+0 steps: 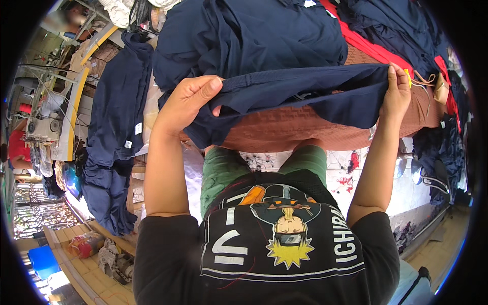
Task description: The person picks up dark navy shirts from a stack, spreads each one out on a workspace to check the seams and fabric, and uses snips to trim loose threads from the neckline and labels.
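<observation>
A navy-blue garment is stretched sideways between my two hands above a brown cloth-covered surface. My left hand is closed on its left end, the thumb lying along the banded edge and the fingers mostly behind the fabric. At the other end, my right hand pinches the cloth between thumb and fingers. The upper and lower edges hang apart, so the opening gapes between them. Something small and yellow shows beside the right fingers; I cannot tell whether it is held.
A large heap of navy garments lies just beyond my hands. More navy clothing is stacked at the left, near a sewing machine and a person in red. A red fabric strip runs along the far right.
</observation>
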`<action>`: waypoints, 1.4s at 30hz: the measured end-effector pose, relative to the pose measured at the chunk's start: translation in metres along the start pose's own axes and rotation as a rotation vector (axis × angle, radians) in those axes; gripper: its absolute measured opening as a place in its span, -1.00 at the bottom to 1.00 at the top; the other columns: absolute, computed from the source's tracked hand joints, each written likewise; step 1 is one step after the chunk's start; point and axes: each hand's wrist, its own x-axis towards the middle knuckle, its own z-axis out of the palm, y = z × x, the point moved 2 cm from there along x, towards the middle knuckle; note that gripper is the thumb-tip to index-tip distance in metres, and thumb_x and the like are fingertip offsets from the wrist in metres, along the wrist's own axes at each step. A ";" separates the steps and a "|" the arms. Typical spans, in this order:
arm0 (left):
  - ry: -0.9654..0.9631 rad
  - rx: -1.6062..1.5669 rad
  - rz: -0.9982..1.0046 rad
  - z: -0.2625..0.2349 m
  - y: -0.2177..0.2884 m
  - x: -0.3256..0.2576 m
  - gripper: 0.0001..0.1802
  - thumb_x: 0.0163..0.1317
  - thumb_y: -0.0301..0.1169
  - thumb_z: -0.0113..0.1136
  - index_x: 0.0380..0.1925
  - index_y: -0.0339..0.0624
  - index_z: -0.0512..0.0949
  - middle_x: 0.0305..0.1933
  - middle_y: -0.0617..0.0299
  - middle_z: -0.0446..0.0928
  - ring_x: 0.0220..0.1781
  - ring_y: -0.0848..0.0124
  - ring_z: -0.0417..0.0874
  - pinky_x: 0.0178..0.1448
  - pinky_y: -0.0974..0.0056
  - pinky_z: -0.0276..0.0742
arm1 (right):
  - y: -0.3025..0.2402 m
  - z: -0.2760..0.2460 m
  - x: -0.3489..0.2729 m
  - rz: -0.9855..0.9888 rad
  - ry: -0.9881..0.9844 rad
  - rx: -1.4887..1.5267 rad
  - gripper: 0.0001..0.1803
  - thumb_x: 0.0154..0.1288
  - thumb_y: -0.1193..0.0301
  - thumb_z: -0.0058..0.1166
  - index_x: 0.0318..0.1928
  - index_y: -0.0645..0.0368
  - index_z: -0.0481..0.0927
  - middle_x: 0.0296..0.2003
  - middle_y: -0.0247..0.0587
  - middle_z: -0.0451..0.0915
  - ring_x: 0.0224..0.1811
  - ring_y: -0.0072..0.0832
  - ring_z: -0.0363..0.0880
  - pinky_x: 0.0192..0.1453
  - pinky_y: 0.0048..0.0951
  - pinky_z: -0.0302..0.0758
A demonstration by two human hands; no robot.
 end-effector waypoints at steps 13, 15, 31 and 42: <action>0.232 -0.180 0.198 0.007 -0.023 -0.001 -0.65 0.40 -0.27 0.08 -0.04 -0.37 0.59 -0.14 0.25 0.63 -0.10 0.56 0.56 0.05 0.43 0.44 | 0.002 0.011 -0.008 0.025 -0.068 -0.076 -0.85 0.38 0.48 0.09 -0.11 0.26 0.59 -0.17 -0.31 0.62 -0.10 -0.65 0.52 0.08 -0.64 0.38; 0.222 -0.112 0.178 0.011 -0.020 0.002 -0.71 0.36 -0.33 0.14 -0.08 -0.32 0.62 -0.17 0.28 0.63 -0.14 0.59 0.55 -0.01 0.47 0.44 | 0.012 0.013 -0.003 0.030 -0.083 -0.114 -0.84 0.38 0.46 0.09 -0.10 0.26 0.59 -0.17 -0.32 0.62 -0.10 -0.66 0.52 0.08 -0.64 0.38; 0.571 0.347 0.319 0.019 -0.010 0.012 -0.87 0.23 -0.43 0.26 -0.34 -0.29 0.64 -0.07 0.27 0.55 -0.07 0.53 0.51 0.06 0.43 0.38 | 0.044 0.011 -0.004 0.036 -0.127 -0.318 -0.85 0.34 0.43 0.13 -0.16 0.25 0.63 -0.27 -0.36 0.63 -0.22 -0.68 0.52 -0.06 -0.65 0.42; 0.010 0.168 -0.010 0.058 -0.009 0.008 -0.53 0.26 -0.10 0.18 -0.10 -0.33 0.61 -0.04 0.05 0.63 0.10 0.25 0.60 0.24 0.20 0.43 | 0.030 0.009 -0.015 0.058 -0.079 -0.247 -0.85 0.34 0.43 0.14 -0.16 0.24 0.63 -0.27 -0.39 0.63 -0.22 -0.69 0.52 -0.05 -0.64 0.42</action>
